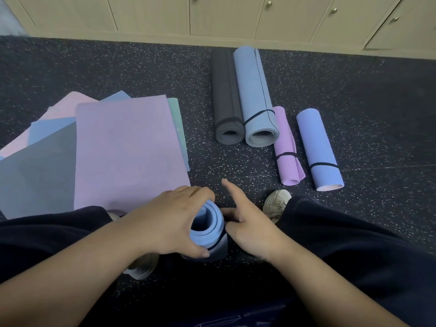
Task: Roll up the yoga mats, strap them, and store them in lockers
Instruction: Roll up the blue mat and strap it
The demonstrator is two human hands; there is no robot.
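Blue foam, rolled tight and stood on end between the person's knees: that was the blue mat (207,228), and the left hand (169,223) was curled round its upper end, fingers over the far side and thumb low at the front. A thin black strap (218,241) crossed the roll near that thumb. The right hand (250,228) lay just beside the roll, forefinger pointing straight out, the other fingers tucked loosely toward the strap; whether they pinched it I could not tell.

Left of the hands a lilac sheet (132,152) lay flat on top of a loose pile of unrolled mats, with grey, blue, pink and green edges showing beneath. Farther out on the speckled dark floor (118,67) four finished rolls lay side by side: a black roll (225,95) touching a pale blue roll (253,90), then a smaller purple roll (286,147) and a violet-blue roll (317,147), each banded with a dark strap.

Along the wall stood the beige lockers (221,17), all doors closed, so their contents were hidden
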